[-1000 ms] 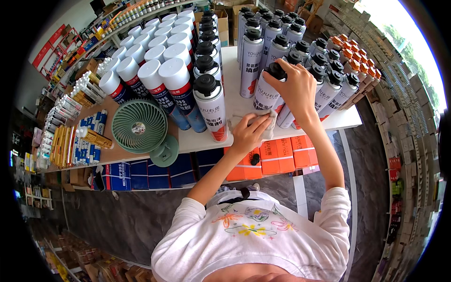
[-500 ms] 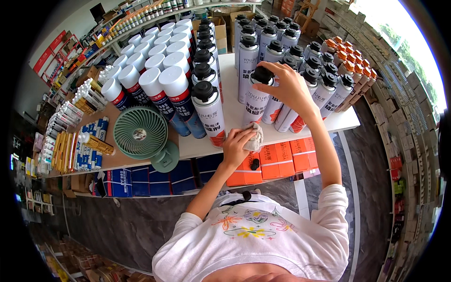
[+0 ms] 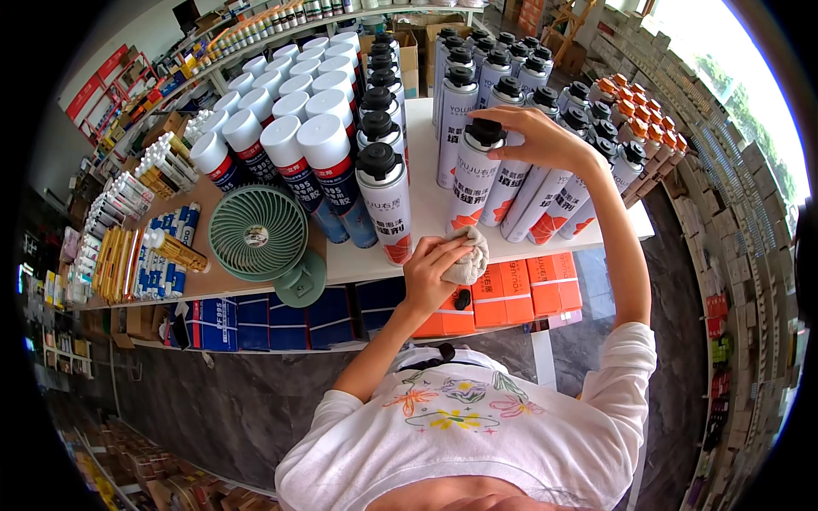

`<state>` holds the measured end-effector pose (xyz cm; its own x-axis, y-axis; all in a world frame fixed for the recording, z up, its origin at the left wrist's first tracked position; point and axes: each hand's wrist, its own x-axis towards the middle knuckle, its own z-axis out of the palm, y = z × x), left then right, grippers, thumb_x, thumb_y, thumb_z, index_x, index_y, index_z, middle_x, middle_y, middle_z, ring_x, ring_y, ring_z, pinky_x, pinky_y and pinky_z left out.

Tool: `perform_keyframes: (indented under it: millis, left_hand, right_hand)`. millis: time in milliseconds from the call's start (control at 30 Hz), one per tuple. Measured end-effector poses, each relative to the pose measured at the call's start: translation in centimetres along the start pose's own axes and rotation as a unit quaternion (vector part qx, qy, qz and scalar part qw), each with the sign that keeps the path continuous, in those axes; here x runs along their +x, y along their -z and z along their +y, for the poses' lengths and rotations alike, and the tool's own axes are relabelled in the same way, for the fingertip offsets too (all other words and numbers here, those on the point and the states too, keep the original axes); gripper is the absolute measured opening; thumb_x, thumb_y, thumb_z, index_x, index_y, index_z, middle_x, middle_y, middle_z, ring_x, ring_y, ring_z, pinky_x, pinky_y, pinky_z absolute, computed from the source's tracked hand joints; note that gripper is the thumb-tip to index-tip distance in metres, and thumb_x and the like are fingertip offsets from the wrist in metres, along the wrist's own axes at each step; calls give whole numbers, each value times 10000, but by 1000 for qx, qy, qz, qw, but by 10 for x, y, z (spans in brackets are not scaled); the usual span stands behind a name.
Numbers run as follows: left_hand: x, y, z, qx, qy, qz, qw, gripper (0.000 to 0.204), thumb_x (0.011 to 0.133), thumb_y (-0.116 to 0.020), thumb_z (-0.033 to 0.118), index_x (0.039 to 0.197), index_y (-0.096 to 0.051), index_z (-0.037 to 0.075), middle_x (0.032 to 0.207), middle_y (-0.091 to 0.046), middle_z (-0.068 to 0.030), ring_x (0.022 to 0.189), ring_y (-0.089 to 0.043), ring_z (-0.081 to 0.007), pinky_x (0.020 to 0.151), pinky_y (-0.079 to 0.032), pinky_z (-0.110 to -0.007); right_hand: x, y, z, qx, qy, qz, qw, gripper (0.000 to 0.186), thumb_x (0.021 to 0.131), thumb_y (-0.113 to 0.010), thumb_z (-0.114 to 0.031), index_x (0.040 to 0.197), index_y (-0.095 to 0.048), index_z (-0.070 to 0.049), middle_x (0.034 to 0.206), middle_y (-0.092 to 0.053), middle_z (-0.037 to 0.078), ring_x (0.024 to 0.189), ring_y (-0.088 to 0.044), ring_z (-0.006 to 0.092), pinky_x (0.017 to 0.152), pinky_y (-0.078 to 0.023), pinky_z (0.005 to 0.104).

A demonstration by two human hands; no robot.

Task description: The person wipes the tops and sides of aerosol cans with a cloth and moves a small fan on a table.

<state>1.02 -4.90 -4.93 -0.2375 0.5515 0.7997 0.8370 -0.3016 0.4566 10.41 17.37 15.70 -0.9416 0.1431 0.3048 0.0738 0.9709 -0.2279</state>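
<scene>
A: Stock check, big to small. Go.

B: Item 1, white table (image 3: 426,196): display top, cans both sides, bare strip down the middle.

A: Next?

B: Item 2, green fan (image 3: 258,232): lying face-up at the table's left edge, well apart from both my hands.

A: Cans?

B: Item 3, tall silver can (image 3: 473,179) w/ black cap, front of the right-hand block, leaning toward me. My right hand (image 3: 545,136) sits on top, fingers curled round the cap, palm over it. Neighbour cans touch it behind and to the right.

A: Other hand?

B: Item 4, grey cloth (image 3: 467,258): bunched up, gripped in my left hand (image 3: 434,274), fingers closed round it, at the table's front edge. It's just below the tilted can's base, near but can't tell if touching.

A: Risks?

B: My guess: can's tipped and held only by the cap. If the cap pops or my grip slips, it could drop forward off the edge or knock the leaning cans beside it over, row by row. Also the black-capped can (image 3: 383,200) to the left stands near my left wrist; an elbow bump could topple it.
</scene>
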Motion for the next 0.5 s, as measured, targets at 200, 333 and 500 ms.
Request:
perform_keyframes:
  millis: [200,333,500]
  left_hand:
    - [21,4,9,-13,-31,21,999,513,581,-821,78,1082,-735,150,1134,-720,40,940,-619,-215,769,-561,-311]
    - [67,9,19,33,-114,19,993,554,546,-816,51,1086,-723,131,1175,-698,40,985,-610,-221,800,-558,-317]
    - [104,3,19,74,-156,36,984,663,480,-805,8,1124,-699,120,1221,-662,30,1042,-589,-215,825,-549,-309]
  right_hand:
    - [2,-1,-11,50,-49,8,998,578,733,-839,-278,1234,-664,-49,1103,-674,136,976,-656,289,872,-521,373]
    - [-3,-1,-17,42,-73,37,996,498,736,-840,-245,1160,-689,-31,969,-659,103,869,-662,264,805,-537,340]
    - [-6,-3,-33,-40,-82,64,994,528,733,-820,-403,1057,-725,3,894,-654,127,805,-649,295,751,-529,369]
